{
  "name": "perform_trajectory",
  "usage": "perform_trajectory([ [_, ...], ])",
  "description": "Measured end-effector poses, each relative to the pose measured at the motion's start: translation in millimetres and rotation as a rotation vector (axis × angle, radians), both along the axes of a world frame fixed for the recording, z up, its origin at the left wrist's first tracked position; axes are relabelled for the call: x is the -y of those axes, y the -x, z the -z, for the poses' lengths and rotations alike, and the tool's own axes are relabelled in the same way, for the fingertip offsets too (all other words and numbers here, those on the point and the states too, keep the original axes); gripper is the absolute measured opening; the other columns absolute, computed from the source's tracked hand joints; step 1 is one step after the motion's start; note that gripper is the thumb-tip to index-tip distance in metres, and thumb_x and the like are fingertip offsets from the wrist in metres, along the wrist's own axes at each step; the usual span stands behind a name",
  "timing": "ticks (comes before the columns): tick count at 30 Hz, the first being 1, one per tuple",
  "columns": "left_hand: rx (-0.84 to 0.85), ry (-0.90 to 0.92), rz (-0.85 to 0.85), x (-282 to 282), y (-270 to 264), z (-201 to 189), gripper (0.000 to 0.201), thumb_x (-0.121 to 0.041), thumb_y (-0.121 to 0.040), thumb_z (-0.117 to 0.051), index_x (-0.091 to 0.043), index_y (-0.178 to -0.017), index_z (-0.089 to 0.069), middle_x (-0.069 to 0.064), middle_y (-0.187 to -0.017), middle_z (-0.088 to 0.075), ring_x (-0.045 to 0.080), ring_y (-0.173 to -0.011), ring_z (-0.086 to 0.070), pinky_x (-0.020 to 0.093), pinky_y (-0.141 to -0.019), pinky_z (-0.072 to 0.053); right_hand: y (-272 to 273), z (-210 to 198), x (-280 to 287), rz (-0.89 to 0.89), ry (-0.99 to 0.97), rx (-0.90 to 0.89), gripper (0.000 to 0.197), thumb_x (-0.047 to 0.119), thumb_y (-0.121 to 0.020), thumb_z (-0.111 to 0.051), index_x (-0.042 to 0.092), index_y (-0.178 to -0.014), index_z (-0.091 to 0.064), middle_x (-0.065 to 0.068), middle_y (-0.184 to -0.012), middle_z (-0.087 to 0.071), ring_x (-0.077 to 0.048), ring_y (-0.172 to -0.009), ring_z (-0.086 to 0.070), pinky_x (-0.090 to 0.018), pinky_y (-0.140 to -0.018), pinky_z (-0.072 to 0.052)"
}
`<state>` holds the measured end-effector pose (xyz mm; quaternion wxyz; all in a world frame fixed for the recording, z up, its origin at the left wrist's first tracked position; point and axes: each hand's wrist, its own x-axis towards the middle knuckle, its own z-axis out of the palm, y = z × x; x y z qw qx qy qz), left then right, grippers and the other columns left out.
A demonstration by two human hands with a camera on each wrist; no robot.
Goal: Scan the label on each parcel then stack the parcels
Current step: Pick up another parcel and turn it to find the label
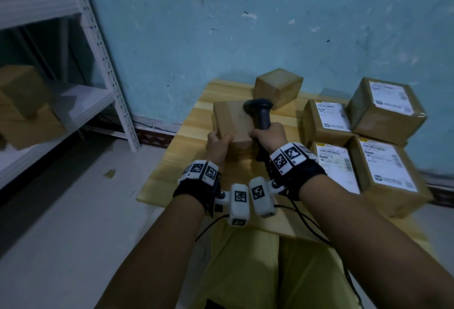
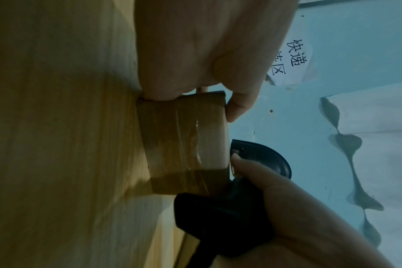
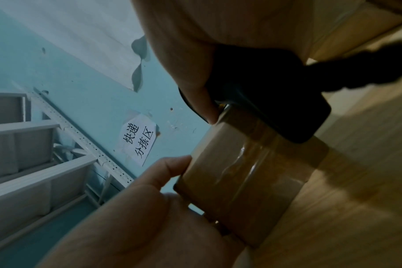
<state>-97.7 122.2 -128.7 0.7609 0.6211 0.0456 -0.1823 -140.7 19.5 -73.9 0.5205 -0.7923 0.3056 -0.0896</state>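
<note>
On the blue wall (image 3: 85, 76) behind the tabletop (image 1: 186, 141), a paper sign (image 3: 138, 139) reads 快递分拣区. Right of the flat taped parcel (image 1: 232, 122) on the tabletop stand four parcels bearing white labels (image 1: 390, 97), their print illegible. The left hand (image 1: 217, 142) grips this parcel's near left corner; the right hand (image 1: 269, 136) clasps a black barcode scanner (image 1: 260, 112), head over the parcel.

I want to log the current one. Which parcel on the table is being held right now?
The flat unlabelled parcel near the table's left edge; the left hand grips its near corner. The others sit untouched.
</note>
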Motion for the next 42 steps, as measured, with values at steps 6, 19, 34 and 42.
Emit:
perform_trajectory([
  [6,-0.007,0.040,-0.011,-6,-1,7,0.054,0.002,-0.084,-0.058,-0.013,-0.125,-0.027,0.025,-0.137,-0.040,0.036,-0.123,-0.046,0.049,-0.103,-0.041,5,3,-2,0.084,0.015,-0.004,0.041,0.011,-0.083,-0.067,-0.002,-0.119,-0.051,-0.020,-0.115,-0.060,-0.035,-0.104,-0.058,-0.040,-0.086,-0.050],
  [19,-0.156,0.139,0.133,-23,-7,2,0.057,-0.035,-0.082,-0.066,-0.005,-0.128,-0.051,0.013,-0.114,-0.062,0.029,-0.106,-0.059,0.038,-0.083,-0.052,14,-3,4,0.004,-0.029,0.064,0.040,0.009,-0.082,-0.066,-0.004,-0.117,-0.053,-0.020,-0.114,-0.060,-0.034,-0.107,-0.057,-0.036,-0.085,-0.045],
  [34,-0.026,0.080,0.022,-15,5,-21,0.098,-0.050,-0.064,-0.078,-0.011,-0.141,-0.029,0.011,-0.131,-0.053,0.030,-0.112,-0.059,0.036,-0.065,-0.058,24,7,3,-0.077,-0.257,0.308,0.020,0.012,-0.086,-0.064,0.010,-0.102,-0.053,-0.012,-0.099,-0.059,-0.026,-0.095,-0.059,-0.040,-0.089,-0.050],
  [42,-0.164,0.455,0.006,-13,13,-24,0.054,-0.037,-0.089,-0.057,-0.028,-0.134,-0.028,0.011,-0.133,-0.046,0.034,-0.117,-0.049,0.049,-0.070,-0.050,24,1,8,-0.127,-0.486,0.315,0.009,0.014,-0.088,-0.063,0.014,-0.088,-0.054,-0.009,-0.085,-0.058,-0.025,-0.076,-0.061,-0.040,-0.067,-0.054],
])
